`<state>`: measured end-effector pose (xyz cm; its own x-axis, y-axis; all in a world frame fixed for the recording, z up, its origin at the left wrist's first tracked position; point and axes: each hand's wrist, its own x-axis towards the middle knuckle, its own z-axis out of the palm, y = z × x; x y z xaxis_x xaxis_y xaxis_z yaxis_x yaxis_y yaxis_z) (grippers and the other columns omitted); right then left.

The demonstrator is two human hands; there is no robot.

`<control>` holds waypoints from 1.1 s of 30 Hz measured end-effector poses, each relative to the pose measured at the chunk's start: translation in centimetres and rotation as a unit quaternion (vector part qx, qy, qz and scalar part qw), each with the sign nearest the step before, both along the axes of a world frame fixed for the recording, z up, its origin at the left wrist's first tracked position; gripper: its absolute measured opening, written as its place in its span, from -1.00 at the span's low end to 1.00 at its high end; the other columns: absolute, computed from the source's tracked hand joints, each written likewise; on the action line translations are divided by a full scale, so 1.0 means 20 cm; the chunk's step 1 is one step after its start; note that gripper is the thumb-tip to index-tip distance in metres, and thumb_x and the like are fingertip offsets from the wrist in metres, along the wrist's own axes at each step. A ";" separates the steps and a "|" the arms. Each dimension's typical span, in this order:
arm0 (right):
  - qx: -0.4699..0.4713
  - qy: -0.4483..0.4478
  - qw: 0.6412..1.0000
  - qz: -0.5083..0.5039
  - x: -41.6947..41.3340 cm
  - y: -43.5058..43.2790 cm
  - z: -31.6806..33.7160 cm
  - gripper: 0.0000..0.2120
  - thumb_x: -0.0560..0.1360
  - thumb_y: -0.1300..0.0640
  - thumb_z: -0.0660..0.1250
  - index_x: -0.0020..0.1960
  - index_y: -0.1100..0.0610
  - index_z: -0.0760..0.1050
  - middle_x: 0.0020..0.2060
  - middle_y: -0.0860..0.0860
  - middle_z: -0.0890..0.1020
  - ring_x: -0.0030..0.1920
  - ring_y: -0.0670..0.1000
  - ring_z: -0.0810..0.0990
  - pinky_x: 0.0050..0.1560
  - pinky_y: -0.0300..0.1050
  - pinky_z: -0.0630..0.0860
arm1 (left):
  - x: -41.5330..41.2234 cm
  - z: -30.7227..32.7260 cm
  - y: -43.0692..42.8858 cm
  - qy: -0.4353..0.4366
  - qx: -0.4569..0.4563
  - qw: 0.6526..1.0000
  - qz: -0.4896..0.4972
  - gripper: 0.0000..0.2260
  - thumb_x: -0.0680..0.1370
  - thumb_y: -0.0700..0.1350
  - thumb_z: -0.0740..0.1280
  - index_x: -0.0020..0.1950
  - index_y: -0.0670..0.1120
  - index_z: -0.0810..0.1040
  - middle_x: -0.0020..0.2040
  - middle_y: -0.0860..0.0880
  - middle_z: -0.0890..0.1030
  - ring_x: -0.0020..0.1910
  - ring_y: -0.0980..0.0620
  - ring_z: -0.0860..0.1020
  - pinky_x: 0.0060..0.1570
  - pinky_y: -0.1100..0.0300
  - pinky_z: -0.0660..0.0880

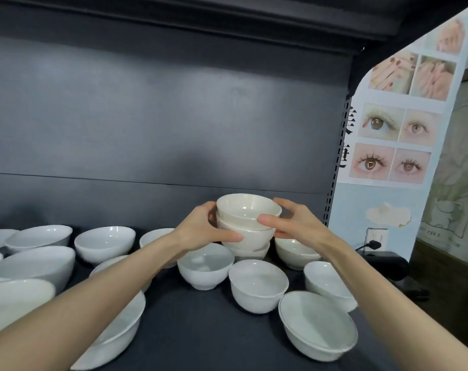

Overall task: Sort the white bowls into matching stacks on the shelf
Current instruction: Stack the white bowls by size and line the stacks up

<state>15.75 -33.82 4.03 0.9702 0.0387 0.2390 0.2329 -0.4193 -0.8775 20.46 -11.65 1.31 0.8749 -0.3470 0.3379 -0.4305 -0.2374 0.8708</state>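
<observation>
A stack of three cream-white bowls (247, 226) stands at the back middle of the dark shelf (200, 330). My left hand (200, 231) grips the stack's left side, thumb across the second bowl. My right hand (294, 223) grips the right side, thumb on the top bowl's wall. Loose white bowls lie around: one (204, 265) just in front of the stack, another (258, 285) to its right, and a wider one (318, 325) near the front right.
Several larger white bowls (104, 243) sit on the left half of the shelf, some tilted. Two more bowls (294, 253) stand right of the stack. The shelf's back panel (160, 116) is close behind. A poster (393, 143) and a wall socket (376, 236) are to the right.
</observation>
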 end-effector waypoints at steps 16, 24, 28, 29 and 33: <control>-0.046 0.052 0.993 0.093 0.52 -0.27 -0.14 -0.36 0.36 0.01 0.53 0.34 0.03 0.32 0.09 -0.05 0.61 0.11 -0.08 0.60 0.11 -0.12 0.58 | 0.33 -0.12 -0.26 0.087 0.049 0.990 0.104 -0.44 0.19 -0.19 0.64 0.14 -0.10 0.53 -0.02 0.02 0.67 -0.08 0.11 0.62 -0.16 0.28 0.54; -0.111 0.062 0.988 0.093 0.59 -0.28 -0.22 -0.32 0.32 -0.12 0.53 0.31 -0.01 0.30 0.09 -0.14 0.60 0.12 -0.16 0.57 0.23 -0.15 0.47 | 0.37 -0.19 -0.25 0.095 0.092 0.986 0.104 -0.48 0.22 -0.19 0.64 0.10 -0.08 0.53 -0.05 0.08 0.65 -0.10 0.17 0.60 -0.19 0.38 0.48; -0.095 0.070 0.987 0.106 0.57 -0.27 -0.24 -0.35 0.38 0.00 0.51 0.34 0.05 0.27 0.07 -0.11 0.61 0.08 -0.19 0.58 0.07 -0.33 0.48 | 0.38 -0.22 -0.24 0.091 0.112 0.984 0.107 -0.46 0.21 -0.13 0.64 0.10 -0.05 0.49 -0.04 0.08 0.62 -0.08 0.16 0.57 -0.19 0.34 0.45; -0.092 0.070 0.987 0.108 0.57 -0.27 -0.25 -0.36 0.39 0.01 0.50 0.35 0.05 0.26 0.06 -0.11 0.61 0.07 -0.20 0.58 0.01 -0.36 0.49 | 0.39 -0.22 -0.24 0.090 0.119 0.983 0.103 -0.50 0.22 -0.13 0.63 0.06 -0.03 0.49 -0.06 0.09 0.61 -0.10 0.18 0.57 -0.20 0.34 0.44; -0.100 0.067 0.987 0.108 0.56 -0.26 -0.25 -0.37 0.40 -0.02 0.48 0.35 0.06 0.26 0.07 -0.11 0.60 0.08 -0.19 0.58 0.01 -0.34 0.48 | 0.39 -0.22 -0.24 0.086 0.126 0.984 0.089 -0.59 0.27 -0.16 0.61 -0.02 0.02 0.49 -0.12 0.13 0.58 -0.12 0.16 0.56 -0.22 0.36 0.43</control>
